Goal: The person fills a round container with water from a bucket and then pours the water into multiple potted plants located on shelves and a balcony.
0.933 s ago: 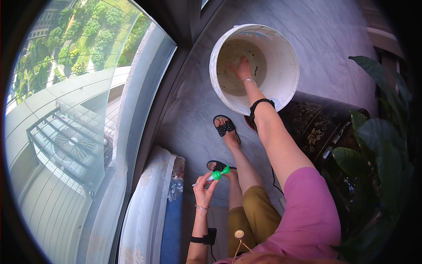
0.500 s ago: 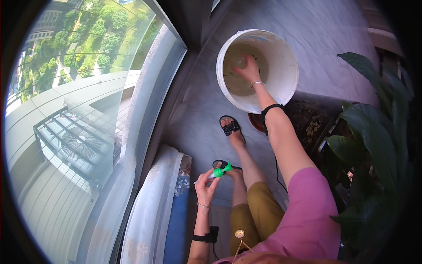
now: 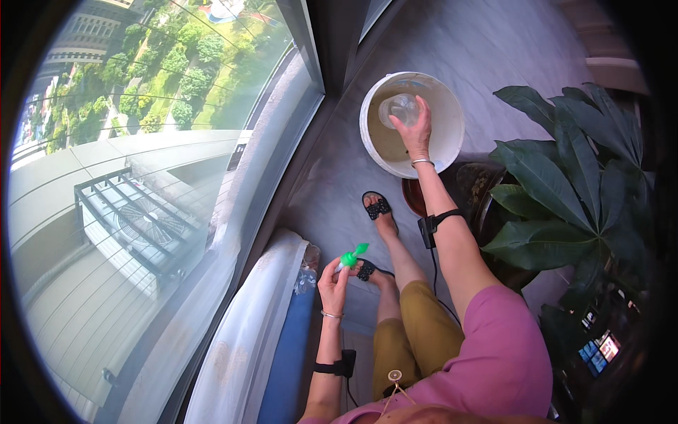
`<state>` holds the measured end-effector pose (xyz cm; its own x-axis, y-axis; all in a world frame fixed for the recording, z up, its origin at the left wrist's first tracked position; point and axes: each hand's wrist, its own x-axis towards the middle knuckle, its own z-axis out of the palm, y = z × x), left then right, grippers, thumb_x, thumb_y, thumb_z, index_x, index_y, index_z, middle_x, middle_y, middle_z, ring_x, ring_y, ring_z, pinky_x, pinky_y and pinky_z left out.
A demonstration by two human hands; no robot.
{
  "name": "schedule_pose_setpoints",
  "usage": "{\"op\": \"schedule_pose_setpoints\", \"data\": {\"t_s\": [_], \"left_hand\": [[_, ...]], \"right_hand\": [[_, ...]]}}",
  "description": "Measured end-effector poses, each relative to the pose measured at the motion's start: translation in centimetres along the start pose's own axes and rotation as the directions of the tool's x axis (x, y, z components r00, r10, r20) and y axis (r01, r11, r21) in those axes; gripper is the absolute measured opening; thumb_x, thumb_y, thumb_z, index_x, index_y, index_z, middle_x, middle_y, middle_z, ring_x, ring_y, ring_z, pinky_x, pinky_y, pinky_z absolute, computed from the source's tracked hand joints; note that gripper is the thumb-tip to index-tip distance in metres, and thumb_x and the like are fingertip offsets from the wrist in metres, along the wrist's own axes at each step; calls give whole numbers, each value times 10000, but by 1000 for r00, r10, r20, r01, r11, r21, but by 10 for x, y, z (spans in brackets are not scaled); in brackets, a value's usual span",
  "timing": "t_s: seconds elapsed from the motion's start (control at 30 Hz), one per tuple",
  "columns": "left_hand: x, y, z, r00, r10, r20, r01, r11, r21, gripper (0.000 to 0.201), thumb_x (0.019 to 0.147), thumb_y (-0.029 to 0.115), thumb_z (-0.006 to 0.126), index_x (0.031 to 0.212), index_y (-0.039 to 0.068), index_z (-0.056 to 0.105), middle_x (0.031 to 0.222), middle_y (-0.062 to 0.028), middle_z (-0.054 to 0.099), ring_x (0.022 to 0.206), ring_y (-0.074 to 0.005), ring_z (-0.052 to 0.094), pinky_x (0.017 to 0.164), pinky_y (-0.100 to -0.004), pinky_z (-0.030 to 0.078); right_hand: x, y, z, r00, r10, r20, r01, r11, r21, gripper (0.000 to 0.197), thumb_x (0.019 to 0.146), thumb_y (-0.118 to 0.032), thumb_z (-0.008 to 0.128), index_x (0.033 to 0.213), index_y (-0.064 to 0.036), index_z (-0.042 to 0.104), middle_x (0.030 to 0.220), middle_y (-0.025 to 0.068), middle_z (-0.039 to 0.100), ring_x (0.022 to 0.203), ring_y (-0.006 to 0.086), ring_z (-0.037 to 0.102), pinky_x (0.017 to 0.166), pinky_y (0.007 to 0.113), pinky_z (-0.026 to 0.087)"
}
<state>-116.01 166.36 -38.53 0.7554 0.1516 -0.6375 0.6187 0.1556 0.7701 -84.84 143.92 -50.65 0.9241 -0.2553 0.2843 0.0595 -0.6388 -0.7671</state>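
My left hand [image 3: 332, 291] pinches a green pump head [image 3: 349, 259], its pointed nozzle tilted up and away to the right. Only a little of the pale part below the green collar shows between the fingers. At the far side, my right hand [image 3: 419, 136] grips a clear plastic bottle [image 3: 400, 110] from its right, thumb and fingers around it. The bottle is over the white bucket [image 3: 455, 134], within the outline of its opening. Murky water [image 3: 387, 146] lies in the bucket. Whether the bottle holds any water, I cannot tell.
To the right, a large leafy plant [image 3: 565, 191] spreads beside my right arm. A brown pot [image 3: 414, 198] sits just nearer than the bucket. At left are the window [image 3: 176, 92], a white curtain [image 3: 244, 332] and blue fabric [image 3: 286, 360]. My sandalled feet rest on the grey floor [image 3: 325, 191].
My right hand has lifted from down in the bucket's water, and the clear bottle now shows plainly in it. My left hand still holds the pump head. The view has shifted, showing more plant.
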Motion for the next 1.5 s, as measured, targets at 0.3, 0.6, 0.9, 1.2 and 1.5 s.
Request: {"op": "schedule_pose_setpoints", "data": {"t_s": [0.3, 0.6, 0.9, 1.2, 1.5], "left_hand": [[34, 16, -7, 998, -13, -62, -5, 959, -285, 304, 889, 53, 541, 1181, -20, 497, 1018, -83, 585, 801, -158, 637, 686, -274, 547], [176, 9, -35, 773, 495, -397, -220, 796, 565, 252, 726, 63, 700, 976, 97, 692, 821, -68, 599, 684, -172, 592, 642, -288, 477], [246, -26, -48, 762, 360, -538, -174, 914, 366, 156, 772, 95, 681, 889, 9, 624, 755, -80, 599, 471, -121, 560, 429, -254, 452], [263, -48, -21, 448, 303, -841, -89, 951, 295, 314, 697, 51, 744, 943, -3, 557, 1043, -117, 457, 607, -186, 594, 455, -267, 532], [270, -51, -19, 458, 311, -832, -39, 943, 331, 366, 696, -1, 698, 960, 10, 446, 1104, -134, 367, 698, -225, 620, 524, -267, 565]], "right_hand": [[-37, -42, -13, 1000, 4, -15, -5, 999, -41, 782, 617, -251, 801, 1246, -24, 396, 1211, 179, 472, 1136, 338, 457, 964, 416, 386], [-76, -18, -18, 987, 156, 26, -155, 988, -26, 767, 640, -233, 810, 1255, -2, 414, 1235, 173, 473, 1155, 301, 450, 993, 383, 354], [-80, -1, -15, 988, 134, 77, -132, 991, -35, 772, 638, -277, 811, 1245, -16, 411, 1221, 182, 475, 1137, 334, 462, 979, 409, 371], [-86, 2, -14, 963, 264, 53, -266, 963, 34, 771, 631, -239, 810, 1248, -14, 407, 1225, 189, 475, 1141, 323, 462, 984, 400, 368], [-91, 11, -17, 991, 119, 55, -117, 992, -50, 786, 609, -217, 817, 1243, -16, 399, 1208, 184, 471, 1124, 344, 459, 968, 417, 378]]}}
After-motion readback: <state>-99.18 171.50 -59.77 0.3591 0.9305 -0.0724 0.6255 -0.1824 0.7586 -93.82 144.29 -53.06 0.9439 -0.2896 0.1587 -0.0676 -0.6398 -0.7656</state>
